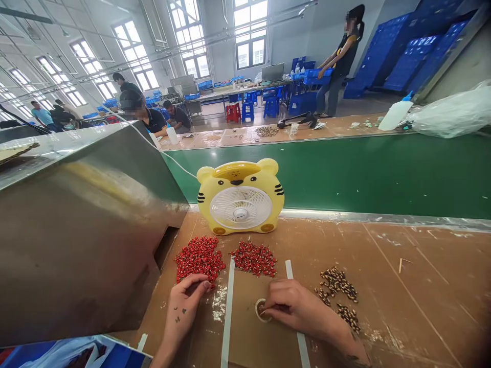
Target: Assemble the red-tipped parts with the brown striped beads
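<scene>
At the near edge of a pile of small red pieces with pale tips [200, 259], my left hand [182, 305] has thumb and forefinger pinched together; what is between them, if anything, is too small to tell. My right hand [297, 307] is closed in a pinch over a small round shallow dish [258, 311], covering its right side. Its fingertips hide whatever they hold. A second heap of red pieces [254, 258] lies beyond the dish. Right of my right hand, small dark and gold bead-like pieces [338, 283] are spread in loose clusters.
A yellow animal-faced fan [241, 197] stands behind the red piles. Pale tape strips [227, 319] flank the dish. A metal housing [80, 235] rises at left; a green partition [383, 176] runs behind. A person [339, 56] holds a blue crate at the back right.
</scene>
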Demonstrator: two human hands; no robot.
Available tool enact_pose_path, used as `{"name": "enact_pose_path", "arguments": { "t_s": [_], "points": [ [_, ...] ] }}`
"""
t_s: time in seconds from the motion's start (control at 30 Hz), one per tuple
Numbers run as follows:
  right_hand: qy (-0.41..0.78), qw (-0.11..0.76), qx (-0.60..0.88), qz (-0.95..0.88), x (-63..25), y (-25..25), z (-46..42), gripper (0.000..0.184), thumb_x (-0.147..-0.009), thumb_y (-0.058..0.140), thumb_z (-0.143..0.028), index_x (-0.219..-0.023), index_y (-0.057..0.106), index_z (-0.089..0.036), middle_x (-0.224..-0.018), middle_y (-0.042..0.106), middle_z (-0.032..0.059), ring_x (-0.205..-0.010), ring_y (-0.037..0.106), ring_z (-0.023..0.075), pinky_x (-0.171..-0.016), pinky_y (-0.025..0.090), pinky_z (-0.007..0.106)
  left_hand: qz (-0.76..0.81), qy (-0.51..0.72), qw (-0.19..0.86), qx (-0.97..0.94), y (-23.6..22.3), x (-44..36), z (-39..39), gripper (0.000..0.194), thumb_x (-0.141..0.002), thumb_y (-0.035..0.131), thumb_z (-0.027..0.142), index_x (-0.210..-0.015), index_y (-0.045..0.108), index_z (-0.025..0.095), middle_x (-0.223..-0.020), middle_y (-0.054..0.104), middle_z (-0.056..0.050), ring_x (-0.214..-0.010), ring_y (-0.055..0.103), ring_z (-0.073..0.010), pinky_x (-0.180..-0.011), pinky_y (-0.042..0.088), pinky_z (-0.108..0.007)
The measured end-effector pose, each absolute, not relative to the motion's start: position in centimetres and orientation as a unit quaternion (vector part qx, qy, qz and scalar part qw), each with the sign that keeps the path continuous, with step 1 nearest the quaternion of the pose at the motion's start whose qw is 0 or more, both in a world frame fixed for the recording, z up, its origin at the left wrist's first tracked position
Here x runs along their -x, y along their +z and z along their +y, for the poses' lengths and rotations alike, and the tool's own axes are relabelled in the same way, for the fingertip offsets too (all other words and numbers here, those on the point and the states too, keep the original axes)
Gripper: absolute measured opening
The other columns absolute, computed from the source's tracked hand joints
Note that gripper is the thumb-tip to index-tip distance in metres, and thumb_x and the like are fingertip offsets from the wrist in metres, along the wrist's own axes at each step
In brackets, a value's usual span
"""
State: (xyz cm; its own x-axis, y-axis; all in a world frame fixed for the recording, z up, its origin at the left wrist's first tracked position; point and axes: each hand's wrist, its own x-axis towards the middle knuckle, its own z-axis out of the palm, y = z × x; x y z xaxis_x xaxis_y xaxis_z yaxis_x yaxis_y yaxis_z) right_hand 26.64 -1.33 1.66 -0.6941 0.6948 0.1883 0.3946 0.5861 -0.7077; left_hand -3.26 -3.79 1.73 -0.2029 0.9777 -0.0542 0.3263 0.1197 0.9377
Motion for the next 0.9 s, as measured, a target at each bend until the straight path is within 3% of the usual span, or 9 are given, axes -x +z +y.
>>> {"name": "enact_pose_path", "arguments": {
  "t_s": [0.17, 0.23, 0.33, 0.5, 0.7, 0.9],
  "points": [
    [0.288, 0.240, 0.315, -0.872, -26.1, 1.4, -1.3, 0.024, -0.097, 0.056, -0.030, -0.083, 0.073, -0.020, -0.071, 0.068, 0.0035, -0.067, 0.062, 0.0161, -0.062, 0.043, 0.024, 0.536, 0.488, 0.576, -0.378, 2.5, -0.4, -1.4, 0.040, -0.061, 0.087, 0.031, -0.094, 0.076, 0.013, -0.076, 0.075, -0.006, -0.070, 0.072, -0.0203, -0.071, 0.057, -0.029],
    [0.258, 0.251, 0.319, -0.877, -26.1, 1.4, -1.4, 0.027, -0.098, 0.053, -0.029, -0.081, 0.072, -0.019, -0.070, 0.067, 0.0040, -0.067, 0.060, 0.0165, -0.062, 0.042, 0.025, 0.490, 0.475, 0.630, -0.372, 2.5, -1.7, -0.2, 0.045, -0.060, 0.088, 0.027, -0.100, 0.075, 0.012, -0.079, 0.074, -0.005, -0.070, 0.073, -0.0194, -0.069, 0.056, -0.028],
    [0.251, 0.240, 0.320, -0.881, -26.2, 1.4, -1.5, 0.026, -0.097, 0.052, -0.026, -0.076, 0.067, -0.019, -0.066, 0.063, 0.0025, -0.064, 0.057, 0.0155, -0.060, 0.041, 0.025, 0.446, 0.423, 0.695, -0.372, 1.8, -3.2, 1.3, 0.038, -0.063, 0.087, 0.026, -0.096, 0.076, 0.009, -0.076, 0.076, -0.009, -0.071, 0.073, -0.0193, -0.071, 0.055, -0.028],
    [0.241, 0.213, 0.336, -0.885, -26.4, 1.2, -1.5, 0.025, -0.097, 0.051, -0.024, -0.075, 0.063, -0.019, -0.071, 0.062, 0.0034, -0.069, 0.055, 0.0160, -0.063, 0.040, 0.026, 0.418, 0.427, 0.725, -0.343, -0.3, -4.1, 2.2, 0.030, -0.061, 0.089, 0.026, -0.082, 0.075, 0.010, -0.077, 0.078, -0.010, -0.073, 0.074, -0.0190, -0.070, 0.055, -0.026],
    [0.244, 0.199, 0.331, -0.890, -26.1, 1.6, -1.5, 0.025, -0.096, 0.048, -0.021, -0.074, 0.061, -0.019, -0.070, 0.061, 0.0036, -0.069, 0.054, 0.0166, -0.065, 0.041, 0.027, 0.415, 0.416, 0.739, -0.330, -0.7, -3.9, 1.5, 0.028, -0.060, 0.089, 0.026, -0.077, 0.074, 0.010, -0.065, 0.073, -0.006, -0.057, 0.068, -0.0151, -0.056, 0.050, -0.022],
    [0.254, 0.210, 0.329, -0.885, -25.8, 1.6, -1.5, 0.026, -0.096, 0.048, -0.022, -0.073, 0.060, -0.019, -0.068, 0.059, 0.0028, -0.067, 0.053, 0.0161, -0.064, 0.041, 0.026, 0.426, 0.380, 0.730, -0.375, -0.7, -4.1, 1.3, 0.022, -0.060, 0.086, 0.026, -0.075, 0.078, 0.013, -0.069, 0.075, -0.006, -0.061, 0.065, -0.0148, -0.061, 0.048, -0.024]
  ]
}}
